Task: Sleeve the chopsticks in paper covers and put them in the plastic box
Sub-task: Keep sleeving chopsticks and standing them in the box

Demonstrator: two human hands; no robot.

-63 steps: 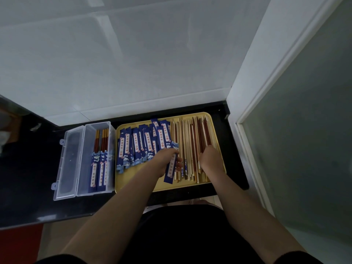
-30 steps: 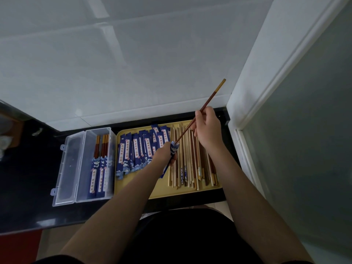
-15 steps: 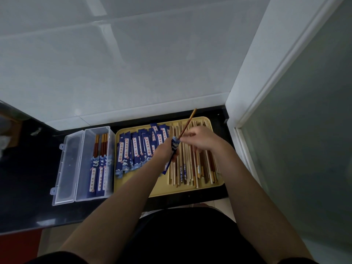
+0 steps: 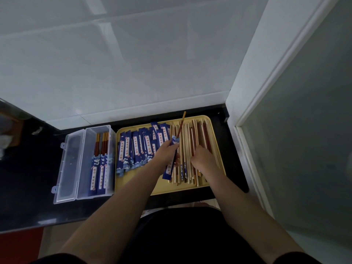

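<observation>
Head view: the left hand (image 4: 165, 153) grips a blue printed paper cover (image 4: 170, 159) with one brown chopstick (image 4: 180, 125) jutting from its top. The right hand (image 4: 202, 159) rests on loose chopsticks (image 4: 192, 141) in the yellow tray (image 4: 192, 188), fingers curled among them. Three sleeved pairs (image 4: 100, 168) lie in the clear plastic box (image 4: 75, 164).

Yellow tray (image 4: 171, 188) on black counter (image 4: 28, 187), white tiled wall (image 4: 133, 54) behind.

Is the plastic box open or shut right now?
Open: the plastic box has its clear lid lying flat to its left, sleeved chopsticks exposed inside.
</observation>
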